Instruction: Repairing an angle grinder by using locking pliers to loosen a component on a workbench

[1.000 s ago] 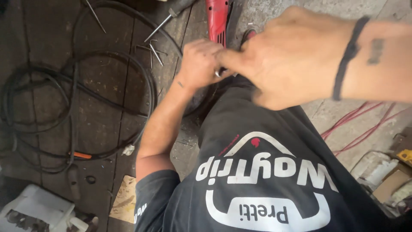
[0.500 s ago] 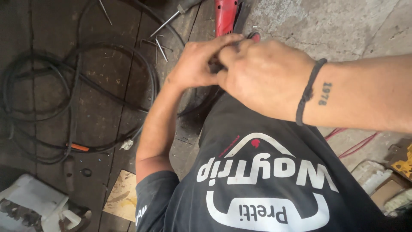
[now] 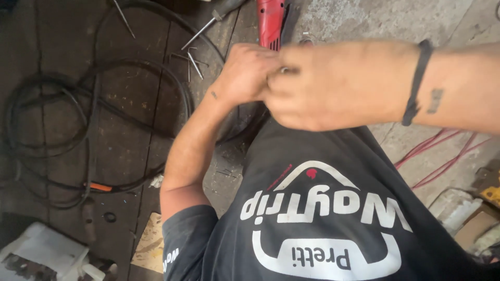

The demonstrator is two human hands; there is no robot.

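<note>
- The left hand [image 3: 247,73] and the right hand [image 3: 333,86] meet just above the person's dark printed shirt [image 3: 323,218], knuckles touching
- Both sets of fingers are curled in and pressed together around something very small at the spot where the hands meet; a pale glint shows there, but it is too blurred to say what it is or which hand pinches it
- The right hand is smeared with motion, a black cord band [image 3: 416,83] round its wrist
- Just beyond the hands lies a red-bodied power tool [image 3: 271,23] on the grey concrete floor [image 3: 364,18], untouched
- To the left, on dark dirty boards, sit a loose coil of black cable [image 3: 88,130], a long metal-shafted screwdriver [image 3: 208,23] and a few thin metal rods [image 3: 194,62]
- Thin red wires [image 3: 437,151] trail on the right
- As a judgement, the fiddling with the small piece looks mid-way: it is held between the hands, not set down, and the tool is not taken up
</note>
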